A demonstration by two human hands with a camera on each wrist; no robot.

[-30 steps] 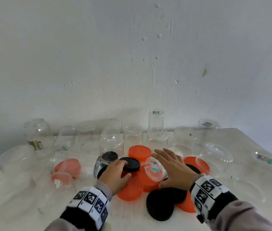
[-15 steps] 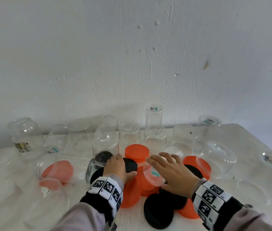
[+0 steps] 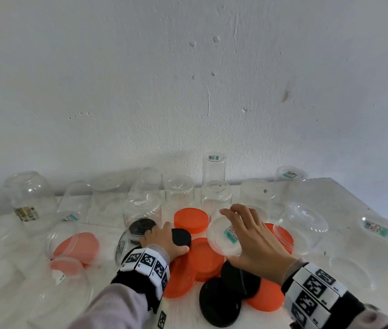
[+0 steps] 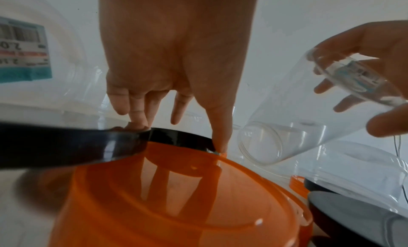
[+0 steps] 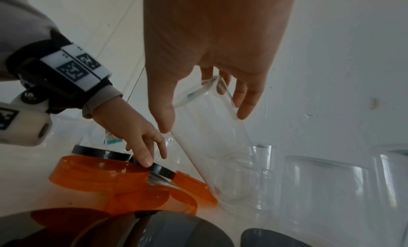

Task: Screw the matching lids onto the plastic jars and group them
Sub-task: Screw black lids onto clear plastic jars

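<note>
Clear plastic jar (image 3: 224, 236), tilted base-up above the orange lids (image 3: 206, 257), is gripped at its base by the right hand (image 3: 254, 236). Left hand (image 3: 164, 238) pinches a small black lid (image 3: 181, 236). Pairing step judged in hand; next, turn the jar mouth-up and seat the lid squarely.

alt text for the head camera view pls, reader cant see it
A person's right hand holds a tilted clear plastic jar by its base while the left hand grips a small black lid, above a pile of orange lids and black lids. Empty clear jars stand behind on a white table against a white wall.
</note>
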